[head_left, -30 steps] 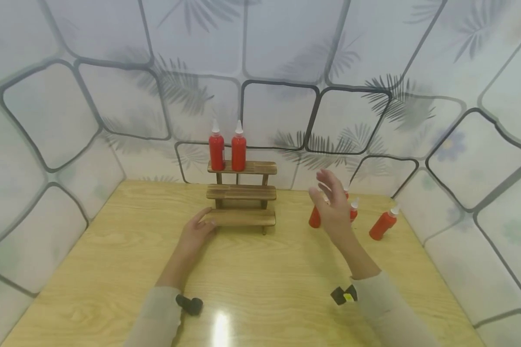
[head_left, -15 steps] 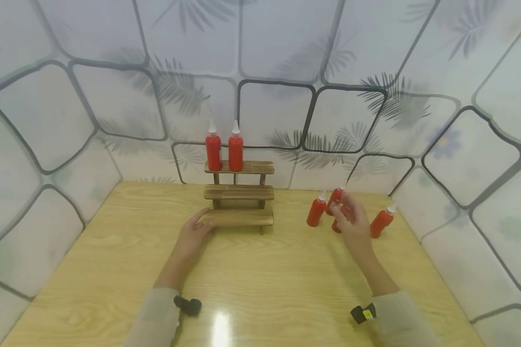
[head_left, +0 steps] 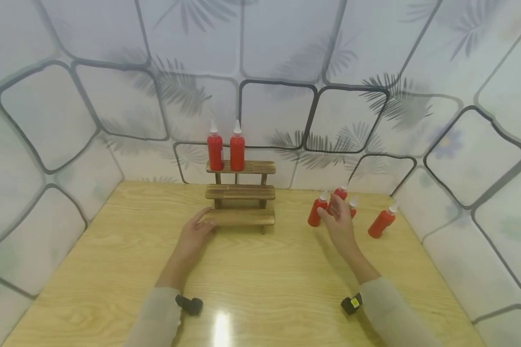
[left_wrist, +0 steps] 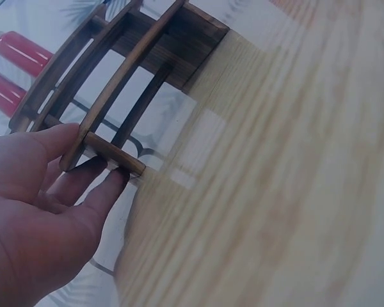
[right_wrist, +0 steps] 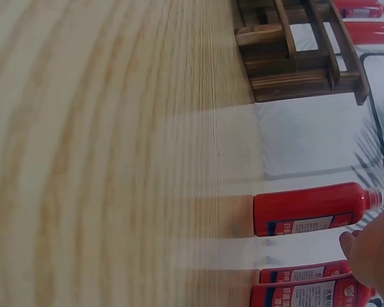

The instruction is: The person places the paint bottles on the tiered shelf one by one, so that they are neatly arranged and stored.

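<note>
A three-step wooden display rack [head_left: 240, 193] stands against the back wall. My left hand [head_left: 194, 235] holds the left end of its lowest step; in the left wrist view the thumb lies over the step [left_wrist: 125, 70] and the fingers under it. Two red squeeze bottles with white pointed caps, the left one [head_left: 215, 153] and the right one [head_left: 237, 153], stand on the top step's left half. My right hand [head_left: 340, 226] is among several like bottles, thumb and fingers apart near the top of the leftmost bottle [right_wrist: 307, 210], partly hiding those behind.
Another red bottle [head_left: 381, 223] stands by itself at the far right, near the right wall. Patterned wall sheets [head_left: 278, 115] close off the back and both sides of the wood-grain table [head_left: 252, 284].
My right hand moved right and down to the bottles, then back left toward the leftmost one there. The left hand stays on the rack, and the bottles keep their places.
</note>
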The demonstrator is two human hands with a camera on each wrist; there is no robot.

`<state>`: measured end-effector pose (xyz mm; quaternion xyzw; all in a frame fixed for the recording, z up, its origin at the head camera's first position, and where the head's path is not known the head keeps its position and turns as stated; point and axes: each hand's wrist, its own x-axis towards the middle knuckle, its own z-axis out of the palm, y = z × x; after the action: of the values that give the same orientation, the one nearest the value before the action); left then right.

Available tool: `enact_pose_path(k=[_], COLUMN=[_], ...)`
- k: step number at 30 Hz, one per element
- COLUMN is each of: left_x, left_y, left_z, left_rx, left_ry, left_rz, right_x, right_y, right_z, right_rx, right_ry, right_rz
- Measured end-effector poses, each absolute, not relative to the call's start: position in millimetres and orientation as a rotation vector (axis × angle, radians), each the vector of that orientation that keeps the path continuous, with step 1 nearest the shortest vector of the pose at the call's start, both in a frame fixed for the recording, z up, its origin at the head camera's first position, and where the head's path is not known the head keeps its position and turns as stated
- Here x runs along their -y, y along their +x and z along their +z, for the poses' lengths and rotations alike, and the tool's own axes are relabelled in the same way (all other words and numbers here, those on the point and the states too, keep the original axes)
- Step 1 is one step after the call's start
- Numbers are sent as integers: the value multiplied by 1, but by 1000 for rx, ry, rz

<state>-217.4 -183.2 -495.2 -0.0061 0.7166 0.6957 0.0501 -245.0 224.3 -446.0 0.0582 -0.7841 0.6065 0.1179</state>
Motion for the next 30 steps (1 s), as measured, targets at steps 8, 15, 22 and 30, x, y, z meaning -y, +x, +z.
enact_pose_path(k=[8,15,22,30], left_x=[181,180,182,180], left_y=[-216,-215,-216,-217], left_z=[-494,-493,-495,-496], left_rx=[-2172,-2154,-2185,-2154], left_ry=[-26,-41,-52,-24], left_rz=[2124,2146,2112,2156], right_x=[-226,-222,-217,-214], right_y=[-259,-268,-274,-276], right_z=[-458,-465,-469,-469], right_rx=[2244,2203,2223,2246], right_ry=[125,125,92,63], right_rz=[1801,1839,1837,1810])
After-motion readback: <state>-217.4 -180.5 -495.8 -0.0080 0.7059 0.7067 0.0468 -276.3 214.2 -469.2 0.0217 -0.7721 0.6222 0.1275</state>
